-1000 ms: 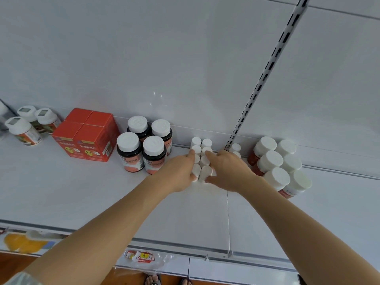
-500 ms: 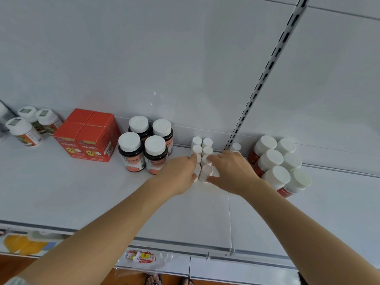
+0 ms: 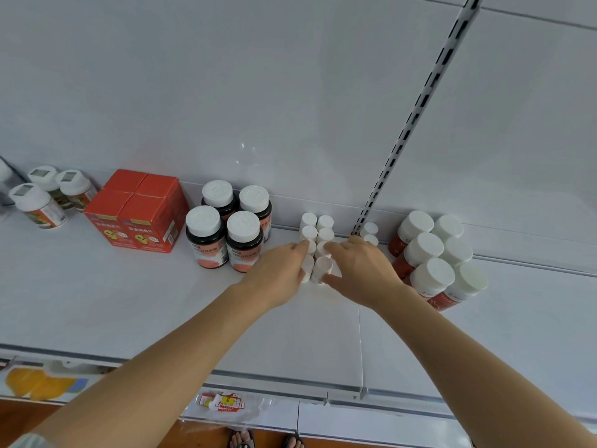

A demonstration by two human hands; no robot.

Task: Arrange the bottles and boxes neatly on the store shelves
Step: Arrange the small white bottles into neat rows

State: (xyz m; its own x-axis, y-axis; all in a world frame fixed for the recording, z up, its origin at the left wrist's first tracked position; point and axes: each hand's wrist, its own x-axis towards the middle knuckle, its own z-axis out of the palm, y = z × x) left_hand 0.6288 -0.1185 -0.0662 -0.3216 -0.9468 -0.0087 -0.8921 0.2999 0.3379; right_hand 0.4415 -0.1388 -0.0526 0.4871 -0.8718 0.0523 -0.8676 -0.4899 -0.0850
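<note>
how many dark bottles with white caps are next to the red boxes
4, standing in a two-by-two block right of the red boxes: back left, back right, front left, front right. None looks hidden.

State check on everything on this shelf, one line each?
small white bottles: upright, capped, two columns
left hand: touching their left side
right hand: on their right side
dark bottles: upright, capped
red boxes: closed
red-label bottles: upright, capped
bottles at far left: upright, capped
</note>
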